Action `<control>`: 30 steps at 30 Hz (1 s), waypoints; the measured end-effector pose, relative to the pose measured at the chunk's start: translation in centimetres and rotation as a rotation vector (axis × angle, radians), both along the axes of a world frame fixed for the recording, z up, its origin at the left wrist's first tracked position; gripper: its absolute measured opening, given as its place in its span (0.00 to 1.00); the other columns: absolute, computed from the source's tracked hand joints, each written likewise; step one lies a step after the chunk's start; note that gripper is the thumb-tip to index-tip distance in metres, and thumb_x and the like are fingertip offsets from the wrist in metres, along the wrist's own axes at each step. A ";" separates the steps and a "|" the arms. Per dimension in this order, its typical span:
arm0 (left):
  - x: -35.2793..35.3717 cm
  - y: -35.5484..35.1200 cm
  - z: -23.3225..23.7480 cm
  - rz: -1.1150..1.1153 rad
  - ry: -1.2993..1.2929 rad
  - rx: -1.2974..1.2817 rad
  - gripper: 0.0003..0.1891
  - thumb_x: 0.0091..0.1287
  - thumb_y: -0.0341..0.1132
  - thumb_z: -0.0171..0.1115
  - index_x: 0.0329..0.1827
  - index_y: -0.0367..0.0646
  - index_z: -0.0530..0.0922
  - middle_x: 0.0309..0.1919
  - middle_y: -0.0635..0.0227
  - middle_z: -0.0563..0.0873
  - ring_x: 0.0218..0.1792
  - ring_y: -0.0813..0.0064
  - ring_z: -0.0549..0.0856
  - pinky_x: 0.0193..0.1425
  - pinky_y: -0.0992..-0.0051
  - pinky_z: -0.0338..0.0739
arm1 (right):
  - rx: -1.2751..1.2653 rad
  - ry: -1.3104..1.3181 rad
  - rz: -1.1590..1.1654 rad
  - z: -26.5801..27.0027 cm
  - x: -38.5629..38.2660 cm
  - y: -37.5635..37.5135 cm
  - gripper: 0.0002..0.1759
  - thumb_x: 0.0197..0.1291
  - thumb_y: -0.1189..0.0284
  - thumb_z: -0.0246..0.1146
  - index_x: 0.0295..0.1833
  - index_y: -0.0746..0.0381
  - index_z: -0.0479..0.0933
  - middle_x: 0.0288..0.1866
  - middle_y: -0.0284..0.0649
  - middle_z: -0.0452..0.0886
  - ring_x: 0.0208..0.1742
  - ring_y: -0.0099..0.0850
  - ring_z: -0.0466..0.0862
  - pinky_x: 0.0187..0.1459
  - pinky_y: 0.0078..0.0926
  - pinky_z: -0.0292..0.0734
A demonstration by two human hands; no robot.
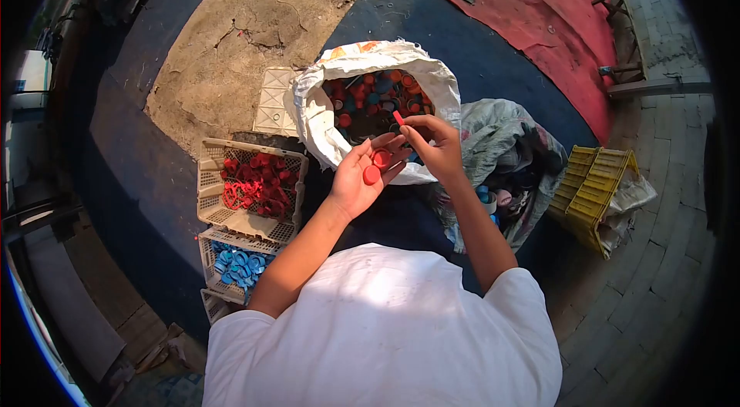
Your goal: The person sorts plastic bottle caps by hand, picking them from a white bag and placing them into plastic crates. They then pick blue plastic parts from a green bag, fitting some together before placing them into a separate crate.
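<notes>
A white woven sack [312,110] stands open in front of me, with red, blue, orange and dark caps [374,95] inside. Over its near rim, my left hand [362,179] is palm up with fingers spread, and two red caps [371,175] lie on it. Just to the right, my right hand [433,146] pinches a small red piece [398,118] between thumb and finger, above the sack's mouth.
Left of the sack, one crate [212,210] holds red pieces and another [206,257] holds blue pieces. A grey sack [493,126] with mixed items and yellow crates [578,191] stand to the right. A beige crate [274,102] touches the white sack.
</notes>
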State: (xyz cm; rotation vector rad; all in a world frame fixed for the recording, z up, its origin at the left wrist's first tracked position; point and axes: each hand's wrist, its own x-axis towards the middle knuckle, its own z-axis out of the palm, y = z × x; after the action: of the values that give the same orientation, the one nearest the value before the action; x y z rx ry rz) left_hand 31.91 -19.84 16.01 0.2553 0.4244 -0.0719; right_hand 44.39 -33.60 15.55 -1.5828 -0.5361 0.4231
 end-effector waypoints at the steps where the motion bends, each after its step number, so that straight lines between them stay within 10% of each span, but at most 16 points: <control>1: 0.3 -0.1 -0.3 -0.012 -0.001 -0.021 0.23 0.84 0.45 0.39 0.69 0.37 0.71 0.67 0.55 0.80 0.68 0.59 0.79 0.75 0.59 0.73 | -0.002 -0.118 0.027 1.1 -0.2 -0.6 0.09 0.64 0.79 0.71 0.49 0.63 0.86 0.35 0.33 0.86 0.34 0.18 0.85 0.35 0.17 0.78; 8: 1.4 -1.3 -0.1 -0.051 0.000 -0.145 0.22 0.84 0.47 0.41 0.69 0.41 0.69 0.68 0.55 0.78 0.67 0.61 0.79 0.72 0.59 0.76 | -0.208 -0.673 0.199 3.6 -3.1 -1.6 0.18 0.50 0.76 0.74 0.49 0.54 0.87 0.33 0.37 0.84 0.32 0.35 0.86 0.33 0.31 0.80; 17: -0.6 -0.6 -1.3 -0.027 0.094 -0.114 0.21 0.84 0.47 0.43 0.64 0.41 0.74 0.65 0.55 0.81 0.66 0.54 0.81 0.72 0.56 0.77 | -0.222 -0.224 -0.007 2.9 -1.7 -1.8 0.15 0.58 0.74 0.72 0.52 0.57 0.86 0.34 0.37 0.84 0.29 0.34 0.83 0.31 0.30 0.78; 30: -4.7 1.3 -1.3 0.134 0.062 -0.173 0.21 0.83 0.43 0.43 0.65 0.36 0.73 0.67 0.52 0.79 0.67 0.49 0.80 0.74 0.55 0.76 | -0.828 -0.378 0.174 -17.2 4.2 11.9 0.16 0.63 0.56 0.64 0.50 0.52 0.85 0.44 0.47 0.89 0.47 0.48 0.88 0.48 0.48 0.83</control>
State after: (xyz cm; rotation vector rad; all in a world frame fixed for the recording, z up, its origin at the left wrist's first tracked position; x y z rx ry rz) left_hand 27.21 -18.54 14.69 0.0540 0.4934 0.0144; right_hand 48.60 -21.68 -1.61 -2.4501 -0.8574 0.5143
